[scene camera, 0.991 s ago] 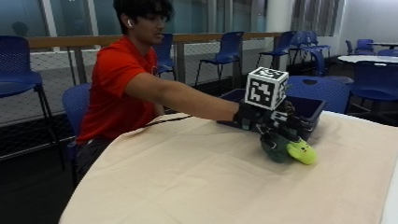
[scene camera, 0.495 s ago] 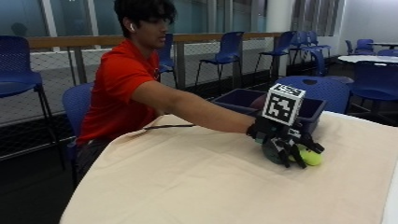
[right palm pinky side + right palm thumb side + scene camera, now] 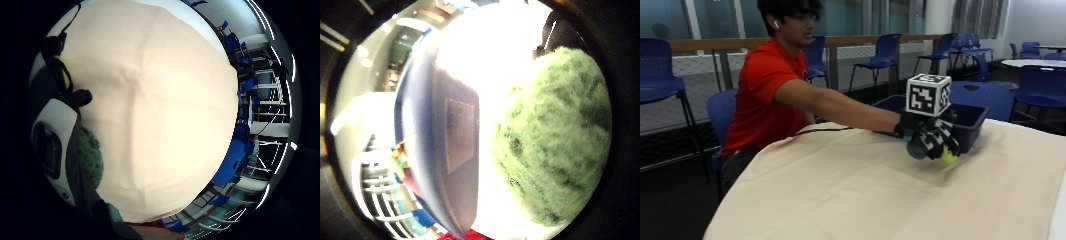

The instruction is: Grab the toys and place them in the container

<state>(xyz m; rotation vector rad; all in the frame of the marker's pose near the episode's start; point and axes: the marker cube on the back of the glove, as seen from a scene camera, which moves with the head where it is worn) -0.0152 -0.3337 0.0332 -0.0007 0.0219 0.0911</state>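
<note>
My gloved hand [image 3: 930, 139] curls round a fuzzy green toy [image 3: 918, 149], held just above the tablecloth [image 3: 859, 190] beside the blue bin [image 3: 973, 124], a yellow-green bit [image 3: 947, 157] showing below my fingers; nothing visibly binned yet, so the drop remains.

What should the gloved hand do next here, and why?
Probably lift and carry the toy over the rim of the bin. The right hand already grips it just above the table, and the bin stands right behind.
</note>
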